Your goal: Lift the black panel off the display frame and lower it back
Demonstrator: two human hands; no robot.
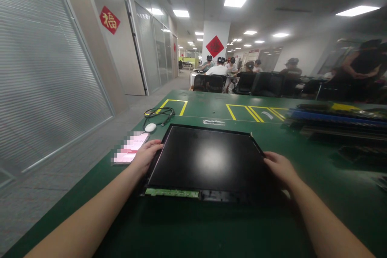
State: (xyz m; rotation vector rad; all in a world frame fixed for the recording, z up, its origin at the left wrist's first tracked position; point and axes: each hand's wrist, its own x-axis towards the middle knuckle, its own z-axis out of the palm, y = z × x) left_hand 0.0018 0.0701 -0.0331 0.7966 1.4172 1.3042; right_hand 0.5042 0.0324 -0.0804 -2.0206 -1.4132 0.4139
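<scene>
A black flat screen panel [208, 159] lies on the green table [211, 107] in front of me, with a green circuit strip [171, 192] along its near edge. My left hand [146, 155] grips the panel's left edge, fingers curled over it. At the panel's right edge my right hand [279, 166] holds on, its fingers bent against the rim.
A phone [130, 148] with a pink screen lies left of the panel, with a white mouse [150, 127] and a coiled black cable [159, 113] beyond it. Stacked panels and trays [335, 119] fill the right side. Several people sit at desks far behind.
</scene>
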